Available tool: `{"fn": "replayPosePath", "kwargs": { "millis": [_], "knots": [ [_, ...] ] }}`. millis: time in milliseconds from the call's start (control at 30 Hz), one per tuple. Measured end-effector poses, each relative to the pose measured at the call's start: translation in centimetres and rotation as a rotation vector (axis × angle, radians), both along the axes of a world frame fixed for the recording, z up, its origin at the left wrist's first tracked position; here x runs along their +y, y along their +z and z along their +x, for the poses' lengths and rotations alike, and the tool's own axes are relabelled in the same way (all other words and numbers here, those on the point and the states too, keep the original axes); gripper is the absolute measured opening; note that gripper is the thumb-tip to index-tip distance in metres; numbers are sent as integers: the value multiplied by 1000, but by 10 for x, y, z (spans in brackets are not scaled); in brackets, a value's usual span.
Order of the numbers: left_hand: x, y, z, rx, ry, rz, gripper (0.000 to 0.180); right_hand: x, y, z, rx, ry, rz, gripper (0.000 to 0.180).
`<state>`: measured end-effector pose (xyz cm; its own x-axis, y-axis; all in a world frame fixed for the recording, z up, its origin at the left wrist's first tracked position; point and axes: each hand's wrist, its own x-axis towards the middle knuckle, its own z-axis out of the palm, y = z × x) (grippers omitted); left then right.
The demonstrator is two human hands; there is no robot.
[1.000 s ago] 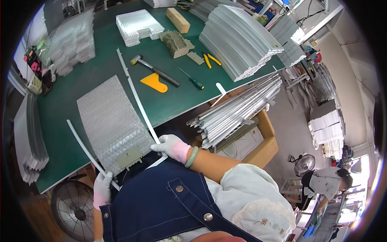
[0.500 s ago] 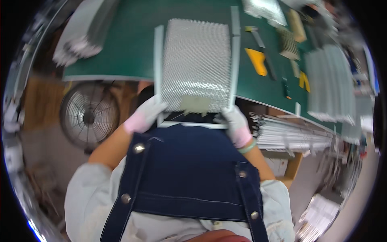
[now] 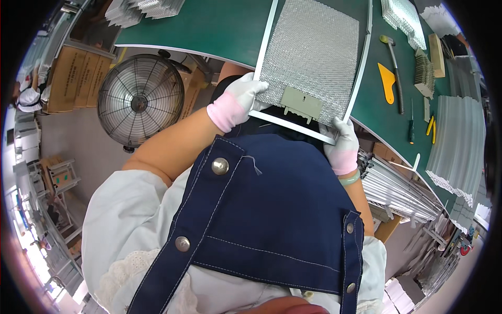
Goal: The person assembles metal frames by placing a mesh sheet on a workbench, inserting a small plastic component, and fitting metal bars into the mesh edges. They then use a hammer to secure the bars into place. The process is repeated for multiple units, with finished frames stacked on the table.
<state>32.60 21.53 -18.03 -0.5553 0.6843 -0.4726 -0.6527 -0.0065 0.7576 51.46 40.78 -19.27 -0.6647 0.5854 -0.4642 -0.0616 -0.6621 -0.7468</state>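
Note:
Before me a silver mesh panel (image 3: 316,49) lies over the bench edge between the side bars of a thin white frame (image 3: 357,83). A grey-green plastic plate (image 3: 301,103) with small prongs sits on the panel's near end. The frame's near bar (image 3: 293,125) runs apart from the mesh, with a dark gap between. In its white and pink glove, my left hand (image 3: 238,101) is closed at the left side, gripping the frame by the panel's near-left corner. My right hand (image 3: 342,142), gloved alike, closes around the near-right corner of the frame; some fingertips are hidden underneath.
On the green bench (image 3: 209,31), a hammer (image 3: 393,73), yellow scraper (image 3: 386,83), screwdriver (image 3: 411,123) and yellow-handled tool (image 3: 431,129) lie right. Beyond them are stacked mesh sheets (image 3: 455,152). A floor fan (image 3: 140,102) stands left; long white strips (image 3: 400,188) lie below the bench.
The view has turned, so bench, fan and panel appear higher and farther right. Both hands keep hold of the frame; my right hand now sits around its near-right corner.

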Motion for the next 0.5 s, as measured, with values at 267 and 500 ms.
{"fn": "replayPosePath", "kwargs": {
  "millis": [267, 500],
  "knots": [
    [8, 6, 3, -18, 92, -40, 36, -8, 20, -6, -54, -16, -57, 28],
    [4, -28, -13, 82, -23, -2, 33, 10, -16, 2, -10, -6, -67, 21]
  ]
}}
